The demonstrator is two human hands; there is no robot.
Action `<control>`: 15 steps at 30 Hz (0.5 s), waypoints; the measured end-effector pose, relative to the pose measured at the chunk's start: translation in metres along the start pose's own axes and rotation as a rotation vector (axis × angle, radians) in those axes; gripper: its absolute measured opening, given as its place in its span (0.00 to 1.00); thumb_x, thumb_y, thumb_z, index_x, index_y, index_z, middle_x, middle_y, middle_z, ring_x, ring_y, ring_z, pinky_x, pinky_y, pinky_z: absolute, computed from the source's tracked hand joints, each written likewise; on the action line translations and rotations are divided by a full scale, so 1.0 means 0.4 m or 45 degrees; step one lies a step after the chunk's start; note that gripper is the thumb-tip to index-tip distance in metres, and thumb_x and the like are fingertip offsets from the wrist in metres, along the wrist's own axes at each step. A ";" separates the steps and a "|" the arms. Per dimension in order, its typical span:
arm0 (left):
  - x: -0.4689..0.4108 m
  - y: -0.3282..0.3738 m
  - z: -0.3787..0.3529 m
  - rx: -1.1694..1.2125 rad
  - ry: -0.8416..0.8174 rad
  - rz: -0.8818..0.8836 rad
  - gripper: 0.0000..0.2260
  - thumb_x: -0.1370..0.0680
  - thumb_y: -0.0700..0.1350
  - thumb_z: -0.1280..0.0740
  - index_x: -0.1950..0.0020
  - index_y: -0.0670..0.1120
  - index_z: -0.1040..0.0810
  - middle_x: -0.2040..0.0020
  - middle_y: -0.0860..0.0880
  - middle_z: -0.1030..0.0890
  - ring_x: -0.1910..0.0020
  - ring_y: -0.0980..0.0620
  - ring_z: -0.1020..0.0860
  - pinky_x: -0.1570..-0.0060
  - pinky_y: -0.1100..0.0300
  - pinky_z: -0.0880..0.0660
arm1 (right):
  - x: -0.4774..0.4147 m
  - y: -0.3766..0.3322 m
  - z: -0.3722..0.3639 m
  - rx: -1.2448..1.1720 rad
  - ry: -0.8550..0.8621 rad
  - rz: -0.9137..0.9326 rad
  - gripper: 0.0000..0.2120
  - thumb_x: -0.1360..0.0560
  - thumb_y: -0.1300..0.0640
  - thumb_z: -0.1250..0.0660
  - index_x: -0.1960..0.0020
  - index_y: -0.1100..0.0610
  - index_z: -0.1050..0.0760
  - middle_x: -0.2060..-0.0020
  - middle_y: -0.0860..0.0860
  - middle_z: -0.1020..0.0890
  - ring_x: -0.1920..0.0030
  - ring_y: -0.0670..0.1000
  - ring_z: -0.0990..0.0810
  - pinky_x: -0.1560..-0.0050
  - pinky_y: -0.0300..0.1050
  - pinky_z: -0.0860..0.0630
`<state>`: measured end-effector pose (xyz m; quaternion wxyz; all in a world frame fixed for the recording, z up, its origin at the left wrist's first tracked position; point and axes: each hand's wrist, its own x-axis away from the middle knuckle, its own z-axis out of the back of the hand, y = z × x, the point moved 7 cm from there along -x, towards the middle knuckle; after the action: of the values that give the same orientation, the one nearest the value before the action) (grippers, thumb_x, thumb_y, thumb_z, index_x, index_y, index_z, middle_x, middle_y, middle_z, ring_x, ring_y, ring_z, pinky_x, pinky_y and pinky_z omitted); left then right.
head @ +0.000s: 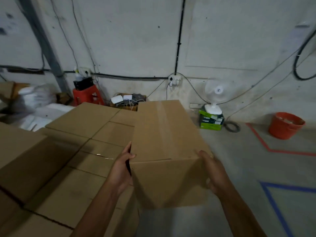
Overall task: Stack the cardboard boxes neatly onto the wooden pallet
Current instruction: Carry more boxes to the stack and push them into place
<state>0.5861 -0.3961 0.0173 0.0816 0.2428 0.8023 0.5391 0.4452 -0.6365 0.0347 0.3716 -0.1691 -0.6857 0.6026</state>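
Observation:
I hold a long taped cardboard box (164, 142) in front of me, raised off the floor. My left hand (122, 168) presses its left side near the front corner, and my right hand (212, 171) presses its right side. To the left stands a stack of several cardboard boxes (82, 146), their tops forming a flat layer; one higher box (22, 154) sits at the near left. The held box hangs beside the right edge of that stack. The wooden pallet is hidden from view.
A white fan (216, 96) on green boxes (211, 121) stands by the wall to the right. An orange bucket (284, 125) sits further right. Red tape (266, 146) and blue tape (273, 202) mark the concrete floor. A red stool (87, 96) and white sacks (37, 101) lie behind the stack.

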 end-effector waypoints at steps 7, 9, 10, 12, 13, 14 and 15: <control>-0.170 0.119 0.143 -0.020 0.227 -0.239 0.22 0.21 0.37 0.44 0.28 0.48 0.27 0.34 0.44 0.20 0.36 0.44 0.21 0.37 0.48 0.27 | -0.279 -0.090 -0.284 0.163 -0.336 -0.051 0.11 0.21 0.45 0.33 0.41 0.44 0.29 0.53 0.39 0.26 0.54 0.49 0.27 0.47 0.67 0.27; -0.219 0.142 0.201 -0.065 0.333 -0.281 0.22 0.20 0.37 0.45 0.29 0.51 0.27 0.35 0.49 0.19 0.37 0.47 0.21 0.37 0.49 0.27 | -0.356 -0.090 -0.385 0.159 -0.401 -0.060 0.14 0.23 0.43 0.31 0.39 0.44 0.28 0.47 0.45 0.22 0.51 0.50 0.25 0.47 0.66 0.26; -0.246 0.149 0.235 -0.081 0.390 -0.298 0.22 0.20 0.37 0.44 0.29 0.53 0.27 0.35 0.51 0.19 0.37 0.49 0.20 0.39 0.50 0.26 | -0.392 -0.087 -0.436 0.158 -0.430 -0.070 0.18 0.24 0.42 0.31 0.37 0.44 0.27 0.43 0.47 0.22 0.47 0.53 0.24 0.46 0.66 0.26; -0.301 0.169 0.305 -0.094 0.499 -0.328 0.23 0.21 0.39 0.41 0.27 0.53 0.29 0.34 0.52 0.20 0.37 0.49 0.21 0.39 0.51 0.26 | -0.459 -0.082 -0.542 0.162 -0.502 -0.070 0.25 0.26 0.41 0.30 0.32 0.47 0.28 0.38 0.49 0.23 0.43 0.55 0.25 0.45 0.65 0.25; -0.322 0.181 0.339 -0.091 0.569 -0.330 0.25 0.22 0.40 0.40 0.24 0.53 0.31 0.32 0.51 0.21 0.36 0.48 0.21 0.37 0.50 0.26 | -0.489 -0.078 -0.590 0.170 -0.530 -0.077 0.26 0.26 0.41 0.30 0.30 0.47 0.29 0.37 0.49 0.24 0.42 0.55 0.26 0.45 0.64 0.25; -0.344 0.194 0.372 -0.088 0.627 -0.324 0.27 0.22 0.41 0.40 0.23 0.53 0.32 0.31 0.50 0.23 0.35 0.48 0.22 0.36 0.49 0.26 | -0.516 -0.081 -0.641 0.183 -0.568 -0.076 0.26 0.26 0.41 0.30 0.30 0.47 0.29 0.37 0.49 0.25 0.42 0.54 0.26 0.44 0.64 0.26; -0.363 0.207 0.402 -0.089 0.679 -0.325 0.27 0.22 0.41 0.40 0.22 0.54 0.33 0.31 0.50 0.24 0.35 0.47 0.24 0.34 0.47 0.27 | -0.542 -0.084 -0.691 0.203 -0.612 -0.076 0.25 0.25 0.42 0.30 0.30 0.47 0.29 0.37 0.49 0.25 0.42 0.54 0.27 0.43 0.66 0.26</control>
<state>0.8004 -0.3078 0.0080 -0.0566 -0.0130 0.8004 0.5966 0.7939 -0.5974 -0.0003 0.2276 0.0291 -0.7094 0.6664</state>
